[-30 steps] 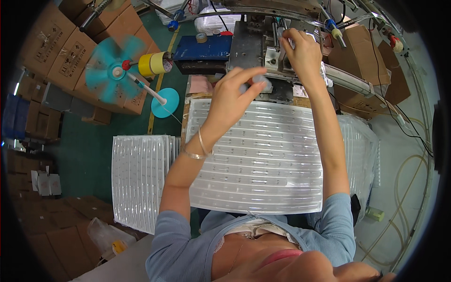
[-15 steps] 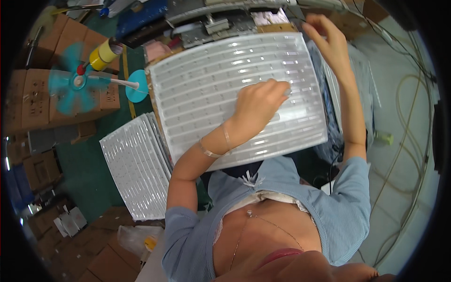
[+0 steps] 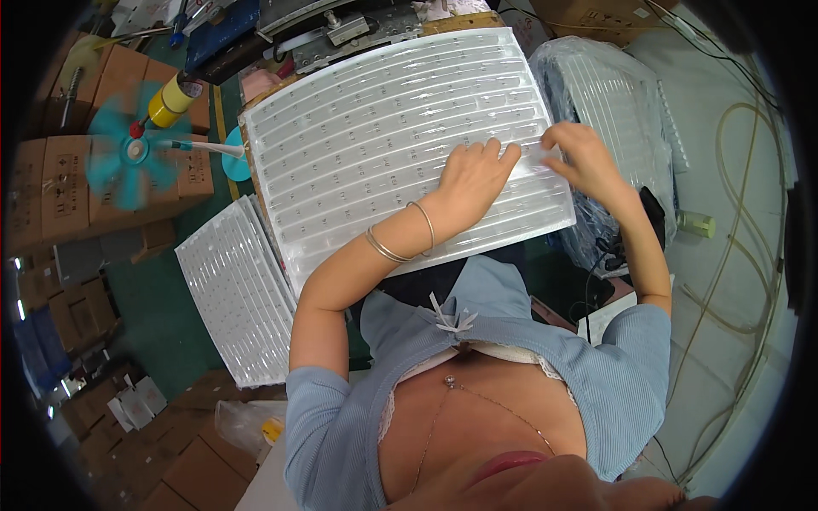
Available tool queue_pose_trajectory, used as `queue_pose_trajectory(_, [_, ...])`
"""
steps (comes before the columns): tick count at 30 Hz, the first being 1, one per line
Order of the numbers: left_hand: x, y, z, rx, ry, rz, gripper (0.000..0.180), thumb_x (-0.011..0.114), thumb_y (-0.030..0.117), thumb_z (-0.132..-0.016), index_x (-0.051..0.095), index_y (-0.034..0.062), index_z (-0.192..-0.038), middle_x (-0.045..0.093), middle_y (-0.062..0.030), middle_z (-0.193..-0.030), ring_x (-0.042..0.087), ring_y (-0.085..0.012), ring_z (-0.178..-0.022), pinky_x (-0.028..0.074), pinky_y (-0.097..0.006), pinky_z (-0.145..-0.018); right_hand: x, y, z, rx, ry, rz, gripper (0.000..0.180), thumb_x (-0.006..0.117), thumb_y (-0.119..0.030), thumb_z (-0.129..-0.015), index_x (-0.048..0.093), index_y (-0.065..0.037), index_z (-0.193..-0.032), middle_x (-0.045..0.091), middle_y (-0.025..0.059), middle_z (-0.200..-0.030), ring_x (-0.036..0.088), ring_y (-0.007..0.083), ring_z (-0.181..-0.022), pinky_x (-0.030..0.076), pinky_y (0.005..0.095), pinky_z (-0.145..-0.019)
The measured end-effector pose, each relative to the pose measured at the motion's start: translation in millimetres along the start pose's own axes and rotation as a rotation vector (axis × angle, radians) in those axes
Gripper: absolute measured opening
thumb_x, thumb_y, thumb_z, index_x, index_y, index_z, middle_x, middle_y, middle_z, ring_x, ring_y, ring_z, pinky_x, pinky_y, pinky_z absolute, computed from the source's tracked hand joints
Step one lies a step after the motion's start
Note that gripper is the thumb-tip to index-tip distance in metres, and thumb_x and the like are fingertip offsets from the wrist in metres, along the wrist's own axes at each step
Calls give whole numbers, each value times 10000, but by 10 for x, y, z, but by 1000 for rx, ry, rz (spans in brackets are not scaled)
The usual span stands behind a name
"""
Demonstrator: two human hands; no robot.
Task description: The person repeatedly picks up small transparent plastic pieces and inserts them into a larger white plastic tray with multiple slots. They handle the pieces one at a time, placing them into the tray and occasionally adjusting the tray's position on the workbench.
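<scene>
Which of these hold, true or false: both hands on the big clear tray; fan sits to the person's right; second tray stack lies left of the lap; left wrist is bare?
1. Both hands, left hand and right hand, rest on the clear ribbed tray: true.
2. The teal fan is on the right: false, it is on the left.
3. A tray stack lies to the left: true.
4. Left wrist bare: false, it wears bangles.

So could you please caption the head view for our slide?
Both hands, left hand and right hand, rest on a clear ribbed plastic tray.
</scene>
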State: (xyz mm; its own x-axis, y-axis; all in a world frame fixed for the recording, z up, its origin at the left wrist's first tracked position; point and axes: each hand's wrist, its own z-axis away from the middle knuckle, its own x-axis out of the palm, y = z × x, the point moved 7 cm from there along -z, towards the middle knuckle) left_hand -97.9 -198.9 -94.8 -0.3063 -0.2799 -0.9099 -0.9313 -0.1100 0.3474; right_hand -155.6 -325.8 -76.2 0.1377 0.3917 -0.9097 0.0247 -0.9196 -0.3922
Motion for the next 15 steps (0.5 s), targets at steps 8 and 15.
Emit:
queue_pose_trajectory(8, [238,181,-245,52,96,122,156,505,4,-721,489,26,-875,493,-113,-842,501,-276,-809,408,-376,-717,-254,832,-133,475,419,-624,194,616,-159,-840,549,-21,-959,594,24,-922,582,118,-817,449,250,-682])
queue_pose_trajectory(15, [312,30,-136,57,2,-31,328,634,96,-693,570,43,-1010,516,-92,-947,486,-230,-925,365,-358,-802,-307,631,-515,428,486,-910,303,561,-191,-880,556,-31,-1138,597,60,-1093,582,122,-905,468,249,-722])
